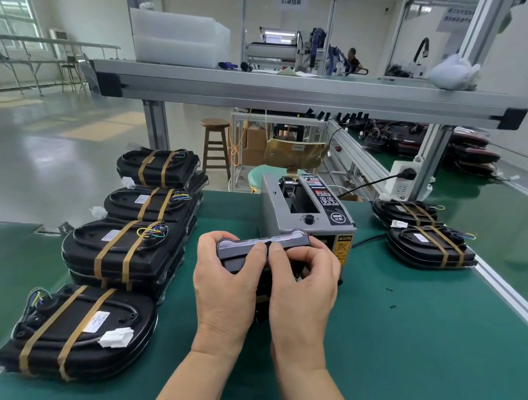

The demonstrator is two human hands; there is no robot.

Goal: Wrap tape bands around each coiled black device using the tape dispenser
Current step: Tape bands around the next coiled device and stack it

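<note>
Head view showed the black device (261, 247) held on edge just in front of the tape dispenser (306, 210), over the green mat (402, 355). The hands hid its lower edge, so contact w/ the mat could not be told.

Grip state:
- Left hand (227, 279): clamped round the device's left end, fingers curled over the top edge.
- Right hand (305, 283): thumb and forefinger pinched the top edge near centre.
- Whether a tape strip lay under those fingertips could not be told.

Probable faults (judgement only):
1. Slip. The device stood on its narrow edge and was probably smooth. A relaxed left grip while the right hand reached for tape could have let it tip or drop.
2. Skewed band. If the device rotated in the hands during wrapping, the band would likely run crooked vs. the paired bands on the taped devices (124, 251) stacked at left.
3. Tape fouling. A loose strip could have folded onto itself or stuck to a finger before it seated.
4. Outlet contact. The hands were very near the dispenser front, which carried a caution label (343, 248). A hasty reach risked touching the cutter.
5. Knock-over. The stacks at left were just beside the left forearm, so a wide elbow swing could have toppled them.
</note>
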